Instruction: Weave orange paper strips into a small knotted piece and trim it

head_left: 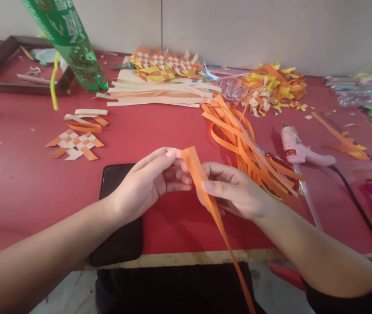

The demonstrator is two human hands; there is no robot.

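An orange paper strip [202, 183] is folded near its upper end, and its long tail hangs past the table's front edge. My right hand [235, 189] pinches the strip, thumb on top and fingers behind. At the upper end, my left hand [158, 174] has thumb and index finger closed at the strip's left edge; the exact contact is partly hidden. Beyond my right hand lies a loose bundle of orange strips [238, 135]. Left of my hands sits a woven orange-and-white paper fish [76, 144], with short folded strips [86, 120] behind it.
Pale strips [163, 93] and woven pieces [166, 63] lie at the back, beside orange and yellow scraps [267, 87]. A green bottle [71, 43] stands back left. A pink glue gun [293, 146] with a cord lies right. A black phone-like slab [117, 240] lies under my left wrist.
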